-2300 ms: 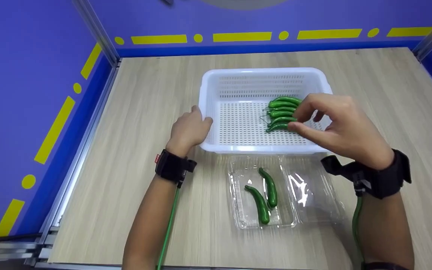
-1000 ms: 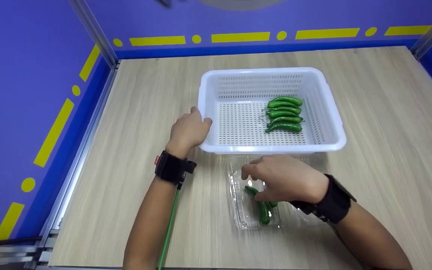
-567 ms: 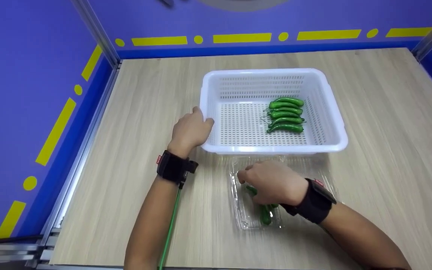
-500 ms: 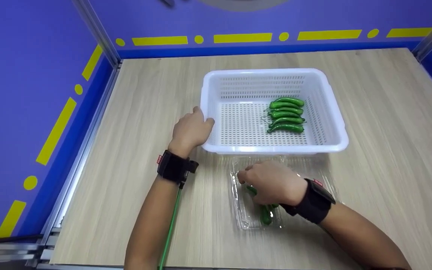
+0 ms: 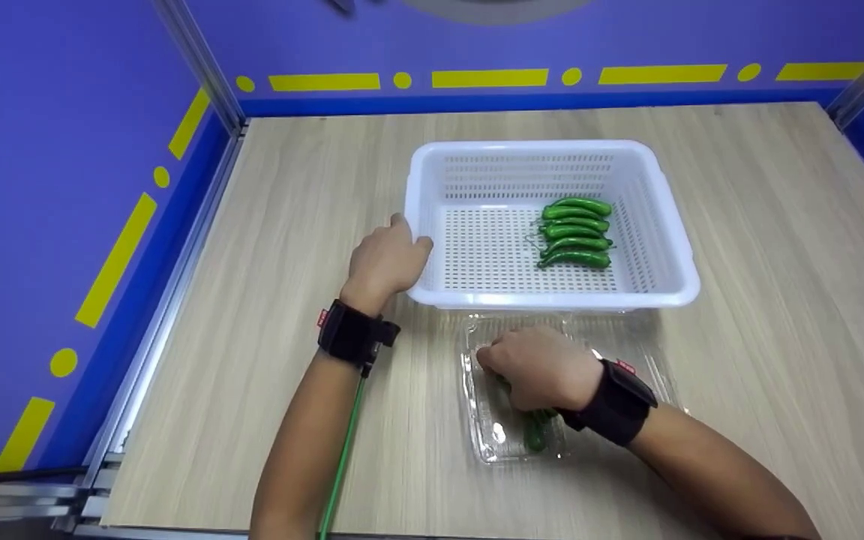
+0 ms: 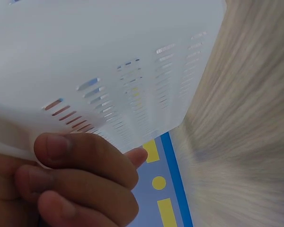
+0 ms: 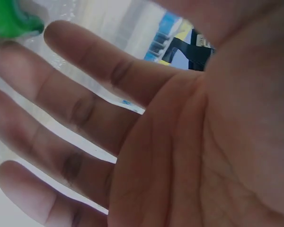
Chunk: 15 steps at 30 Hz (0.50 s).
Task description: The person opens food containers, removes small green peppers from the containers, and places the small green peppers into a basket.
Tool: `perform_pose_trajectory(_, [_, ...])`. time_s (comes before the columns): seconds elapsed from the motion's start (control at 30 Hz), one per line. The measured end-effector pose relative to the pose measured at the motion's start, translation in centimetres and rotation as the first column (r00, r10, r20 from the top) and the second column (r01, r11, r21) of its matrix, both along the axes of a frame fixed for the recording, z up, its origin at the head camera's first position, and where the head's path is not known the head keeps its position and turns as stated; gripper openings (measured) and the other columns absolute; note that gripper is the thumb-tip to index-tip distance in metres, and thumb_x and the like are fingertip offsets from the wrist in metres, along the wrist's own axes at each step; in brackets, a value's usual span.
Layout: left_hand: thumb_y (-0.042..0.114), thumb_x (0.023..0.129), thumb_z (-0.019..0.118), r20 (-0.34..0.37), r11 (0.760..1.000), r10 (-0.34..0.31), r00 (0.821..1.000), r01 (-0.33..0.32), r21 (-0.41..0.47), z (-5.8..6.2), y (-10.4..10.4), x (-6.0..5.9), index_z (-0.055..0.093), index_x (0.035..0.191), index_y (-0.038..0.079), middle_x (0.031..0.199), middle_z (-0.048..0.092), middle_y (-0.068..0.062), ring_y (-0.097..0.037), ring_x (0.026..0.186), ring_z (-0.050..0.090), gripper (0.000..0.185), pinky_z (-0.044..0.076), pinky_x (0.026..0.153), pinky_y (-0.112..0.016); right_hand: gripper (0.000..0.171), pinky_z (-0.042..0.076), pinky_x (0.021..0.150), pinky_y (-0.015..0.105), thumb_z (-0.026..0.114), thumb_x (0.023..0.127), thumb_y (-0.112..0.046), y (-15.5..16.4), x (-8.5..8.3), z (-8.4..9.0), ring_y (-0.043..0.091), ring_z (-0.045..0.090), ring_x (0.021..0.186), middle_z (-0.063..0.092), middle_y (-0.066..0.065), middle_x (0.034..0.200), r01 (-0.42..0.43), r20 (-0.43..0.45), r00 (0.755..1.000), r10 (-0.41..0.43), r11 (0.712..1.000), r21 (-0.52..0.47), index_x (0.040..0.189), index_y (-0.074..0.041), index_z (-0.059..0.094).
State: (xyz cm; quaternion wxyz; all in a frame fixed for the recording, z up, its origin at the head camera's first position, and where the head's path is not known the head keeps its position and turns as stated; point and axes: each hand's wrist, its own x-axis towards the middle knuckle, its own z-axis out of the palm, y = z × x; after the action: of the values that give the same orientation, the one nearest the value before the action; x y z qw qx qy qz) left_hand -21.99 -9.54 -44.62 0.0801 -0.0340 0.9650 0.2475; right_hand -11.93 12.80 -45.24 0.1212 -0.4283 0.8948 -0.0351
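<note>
A white perforated basket (image 5: 544, 301) stands mid-table with several green peppers (image 5: 574, 232) lined up in its right half. My left hand (image 5: 387, 259) grips the basket's near left corner; in the left wrist view its curled fingers (image 6: 85, 179) sit under the basket wall (image 6: 109, 56). My right hand (image 5: 533, 367) lies palm down in a clear plastic tray (image 5: 492, 439) just in front of the basket, covering most of the green peppers (image 5: 535, 433) there. In the right wrist view the fingers (image 7: 75, 109) are stretched out, with a green pepper (image 7: 9, 19) at the fingertips.
The tray's clear hinged lid (image 5: 627, 341) lies open to the right, partly under my right forearm. Bare wooden tabletop (image 5: 777, 247) surrounds the basket. Blue walls with yellow marks and aluminium posts (image 5: 199, 67) close off the left and back sides.
My right hand left the peppers in the basket and came down onto the clear tray, settling lower over the peppers there. The left hand kept its hold on the basket corner.
</note>
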Motion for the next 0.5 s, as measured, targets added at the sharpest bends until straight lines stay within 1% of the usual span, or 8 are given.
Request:
perform_pose_trajectory(0.13, [0.042, 0.102, 0.044, -0.002, 1.000, -0.002, 1.000, 0.002, -0.004, 0.03, 0.03, 0.00, 0.050, 0.131, -0.001, 0.095, 0.065, -0.013, -0.028, 0.083, 0.065, 0.052, 0.049, 0.067, -0.043, 0.021, 0.048, 0.054, 0.041, 0.074, 0.068, -0.001, -0.10, -0.06, -0.28, 0.020, 0.059, 0.061, 0.059, -0.003, 0.067, 0.010, 0.014, 1.000, -0.010, 1.000, 0.005, 0.076, -0.015, 0.060])
perform_pose_trajectory(0.33, [0.043, 0.102, 0.043, 0.005, 1.000, -0.006, 1.000, 0.006, -0.015, -0.01, -0.02, -0.10, 0.049, 0.134, -0.002, 0.097, 0.065, -0.014, -0.029, 0.085, 0.065, 0.056, 0.051, 0.071, -0.045, 0.023, 0.050, 0.057, 0.040, 0.078, 0.071, -0.003, -0.20, -0.36, -0.50, 0.019, 0.060, 0.062, 0.059, -0.004, 0.067, 0.037, 0.047, 0.998, -0.037, 0.999, 0.019, 0.077, -0.015, 0.059])
perform_pose_trajectory(0.43, [0.044, 0.102, 0.042, 0.016, 1.000, -0.009, 1.000, 0.009, -0.019, -0.02, -0.07, -0.15, 0.047, 0.137, -0.003, 0.098, 0.065, -0.014, -0.028, 0.085, 0.065, 0.059, 0.051, 0.070, -0.045, 0.025, 0.052, 0.060, 0.040, 0.082, 0.071, -0.006, -0.22, -0.56, -0.50, 0.019, 0.060, 0.064, 0.059, -0.004, 0.068, 0.053, 0.065, 0.996, -0.055, 0.998, 0.036, 0.078, -0.016, 0.060])
perform_pose_trajectory(0.5, [0.044, 0.102, 0.043, 0.017, 1.000, -0.012, 1.000, 0.013, -0.016, -0.02, -0.09, -0.15, 0.046, 0.138, -0.003, 0.098, 0.066, -0.014, -0.028, 0.084, 0.065, 0.059, 0.050, 0.069, -0.044, 0.026, 0.053, 0.061, 0.040, 0.084, 0.070, -0.008, -0.20, -0.66, -0.51, 0.019, 0.061, 0.065, 0.059, -0.004, 0.069, 0.057, 0.061, 0.996, -0.059, 0.998, 0.040, 0.078, -0.016, 0.060])
